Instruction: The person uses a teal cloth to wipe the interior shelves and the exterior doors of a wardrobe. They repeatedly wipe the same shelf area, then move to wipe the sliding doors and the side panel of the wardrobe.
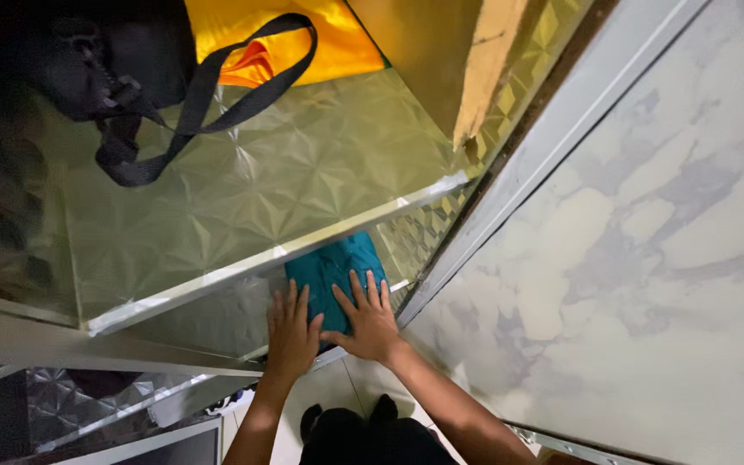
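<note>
While both hands press flat, the left hand (pixel 292 334) and the right hand (pixel 370 323) lie side by side on a folded teal cloth (pixel 335 269), fingers spread apart and gripping nothing. That cloth sits on a lower shelf (pixel 217 314), partly under the patterned upper shelf (pixel 243 189), where a black bag (pixel 105 60) and yellow fabric (pixel 277 39) rest farther off.
</note>
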